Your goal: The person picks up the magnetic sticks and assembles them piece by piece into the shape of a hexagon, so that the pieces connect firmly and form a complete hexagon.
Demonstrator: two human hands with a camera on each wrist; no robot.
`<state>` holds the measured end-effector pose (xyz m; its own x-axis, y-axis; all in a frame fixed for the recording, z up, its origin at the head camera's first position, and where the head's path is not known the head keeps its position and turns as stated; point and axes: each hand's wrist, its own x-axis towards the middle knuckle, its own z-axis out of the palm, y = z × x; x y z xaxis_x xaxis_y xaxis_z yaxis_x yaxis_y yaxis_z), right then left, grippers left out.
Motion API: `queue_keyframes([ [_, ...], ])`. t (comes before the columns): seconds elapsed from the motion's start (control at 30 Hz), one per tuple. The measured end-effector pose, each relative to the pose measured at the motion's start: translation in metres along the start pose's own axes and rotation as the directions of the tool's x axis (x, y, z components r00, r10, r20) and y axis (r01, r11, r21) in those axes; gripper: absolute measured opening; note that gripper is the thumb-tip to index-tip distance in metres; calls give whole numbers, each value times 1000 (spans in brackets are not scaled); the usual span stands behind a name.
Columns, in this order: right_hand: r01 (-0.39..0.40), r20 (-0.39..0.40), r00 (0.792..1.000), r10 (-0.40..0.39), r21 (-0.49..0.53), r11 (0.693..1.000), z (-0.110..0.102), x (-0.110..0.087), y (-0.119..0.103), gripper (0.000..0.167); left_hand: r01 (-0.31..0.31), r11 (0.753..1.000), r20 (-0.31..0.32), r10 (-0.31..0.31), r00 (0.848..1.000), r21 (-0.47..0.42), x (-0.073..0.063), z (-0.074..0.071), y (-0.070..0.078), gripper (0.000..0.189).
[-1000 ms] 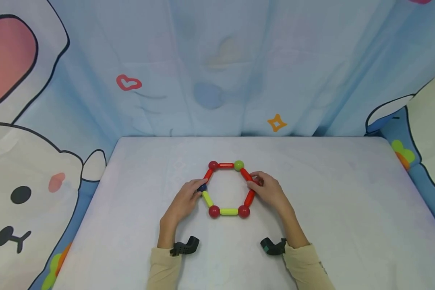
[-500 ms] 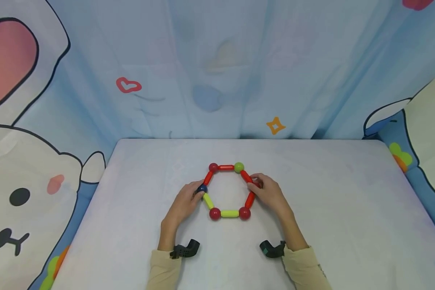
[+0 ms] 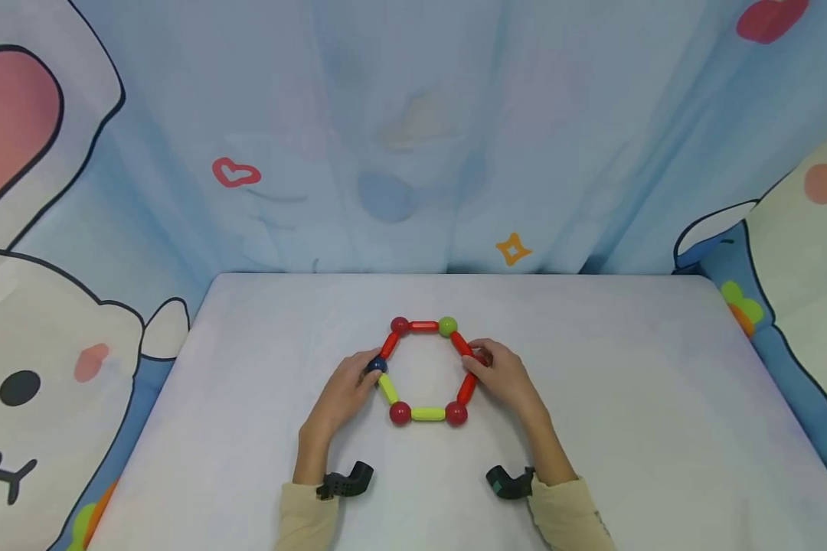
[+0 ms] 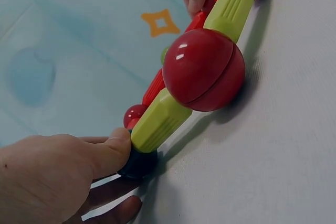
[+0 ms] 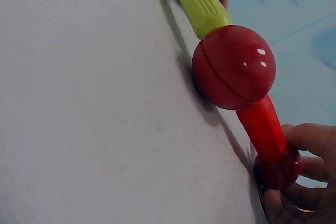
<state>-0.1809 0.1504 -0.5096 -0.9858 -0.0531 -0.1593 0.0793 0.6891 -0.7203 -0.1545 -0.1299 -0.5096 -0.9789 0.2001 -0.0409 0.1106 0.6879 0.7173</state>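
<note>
A six-sided ring of balls and short ribbed rods lies on the white-covered table. My left hand (image 3: 344, 390) holds its blue ball (image 3: 377, 365) at the left corner, thumb on the near side, as the left wrist view also shows. At the right corner my right hand (image 3: 506, 375) grips a red ball (image 5: 278, 167), which the fingers mostly hide in the head view. Two red balls, the left one (image 3: 400, 414) and the right one (image 3: 456, 414), form the near corners, joined by a yellow-green rod (image 3: 428, 414). A green ball (image 3: 448, 327) and another red ball (image 3: 400, 327) are at the far side.
The table (image 3: 634, 398) ends at a far edge, where a light-blue printed curtain (image 3: 413, 138) hangs. Each wrist wears a black camera mount, the left one (image 3: 348, 480) and the right one (image 3: 510, 484), close above the cloth.
The head view has tilted slightly, so the scene sits lower and a little left. My left fingers cover less of the blue ball. Ring and right hand stay in place on the table.
</note>
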Motion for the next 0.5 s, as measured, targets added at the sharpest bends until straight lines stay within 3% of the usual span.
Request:
queue_keyframes([
  [0.3, -39, 0, 999, 39, -10, 999, 5, -4, -1, 41, 7, 1000, 18, -7, 1000, 18, -3, -1, -1, 45],
  [0.5, -21, -2, 1000, 21, -19, 1000, 1, -3, -1, 42, 5, 1000, 14, -6, 1000, 16, -1, 0, 2, 45],
])
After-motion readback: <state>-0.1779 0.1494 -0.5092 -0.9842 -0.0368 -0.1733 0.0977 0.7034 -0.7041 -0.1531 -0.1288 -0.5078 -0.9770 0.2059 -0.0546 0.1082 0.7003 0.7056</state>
